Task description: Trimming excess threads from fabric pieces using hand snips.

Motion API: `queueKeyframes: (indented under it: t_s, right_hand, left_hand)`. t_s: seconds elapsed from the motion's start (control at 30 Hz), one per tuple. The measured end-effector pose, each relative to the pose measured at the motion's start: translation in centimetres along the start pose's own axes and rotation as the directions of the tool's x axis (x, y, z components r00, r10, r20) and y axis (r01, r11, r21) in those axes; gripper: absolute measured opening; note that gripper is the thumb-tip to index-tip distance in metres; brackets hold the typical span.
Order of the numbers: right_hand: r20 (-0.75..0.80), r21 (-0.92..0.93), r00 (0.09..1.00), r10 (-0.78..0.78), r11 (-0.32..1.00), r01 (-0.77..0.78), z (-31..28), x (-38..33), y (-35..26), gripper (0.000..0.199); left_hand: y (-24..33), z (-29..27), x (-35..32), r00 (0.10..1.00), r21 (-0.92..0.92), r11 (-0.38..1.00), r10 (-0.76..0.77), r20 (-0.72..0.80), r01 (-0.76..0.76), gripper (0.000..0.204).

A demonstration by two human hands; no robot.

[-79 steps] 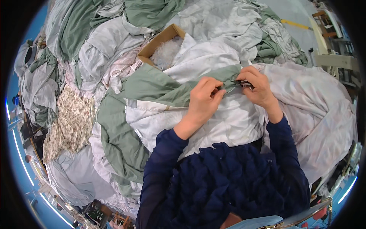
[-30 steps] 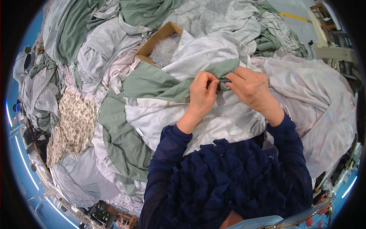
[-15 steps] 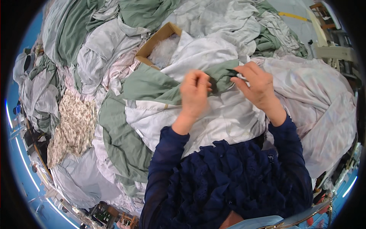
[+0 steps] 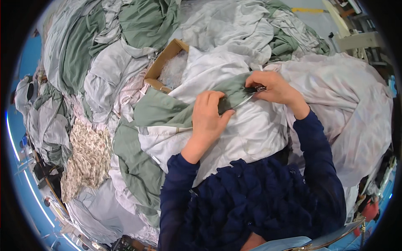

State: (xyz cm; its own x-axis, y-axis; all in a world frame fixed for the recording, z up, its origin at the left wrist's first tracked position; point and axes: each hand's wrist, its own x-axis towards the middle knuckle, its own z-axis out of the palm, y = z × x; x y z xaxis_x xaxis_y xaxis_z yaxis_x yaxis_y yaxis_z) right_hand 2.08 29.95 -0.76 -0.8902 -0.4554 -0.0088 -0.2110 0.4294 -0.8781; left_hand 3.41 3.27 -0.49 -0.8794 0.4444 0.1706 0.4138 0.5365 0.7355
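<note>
A green cloth (image 4: 167, 111) with a white underside lies across the heap in front of me. My left hand (image 4: 208, 121) pinches its folded edge, fingers curled over the green fabric. My right hand (image 4: 271, 87) grips the same edge further right, together with a small dark metal tool (image 4: 256, 89) whose kind I cannot tell. The edge stretches taut between the two hands. Both dark blue sleeves come up from the lower edge.
An open cardboard box (image 4: 164, 62) with white fluff inside sits just beyond the cloth. Heaps of grey, white and green fabric (image 4: 96, 62) surround me. A floral-print cloth (image 4: 86, 161) lies at left, a pale pink sheet (image 4: 347, 108) at right.
My hands drew together over the green edge, then parted: the right hand slid rightward along it while the left stayed gripping the cloth.
</note>
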Motion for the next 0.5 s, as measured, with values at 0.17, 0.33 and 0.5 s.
queueKeyframes:
  t_s: [0.17, 0.33, 0.5]
  right_hand:
    - [-0.063, -0.21, 0.997, -0.033, 0.978, 0.019, 0.1, -2.5, 2.4, 0.031]
    - [-0.406, -0.356, 0.908, -0.103, 0.933, -0.054, 2.3, -4.2, 2.5, 0.028]
    - [-0.501, -0.444, 0.819, -0.28, 0.895, 0.034, 4.5, -5.3, 1.0, 0.031]
  left_hand:
    - [-1.7, 1.3, -1.9, 0.994, 0.088, 0.99, -0.106, -0.034, 0.108, 0.036]
    - [-3.0, 0.7, -3.3, 0.991, 0.376, 0.925, -0.012, -0.13, 0.06, 0.029]
    - [-4.1, -0.5, -3.7, 0.975, 0.377, 0.917, -0.052, -0.217, 0.133, 0.025]
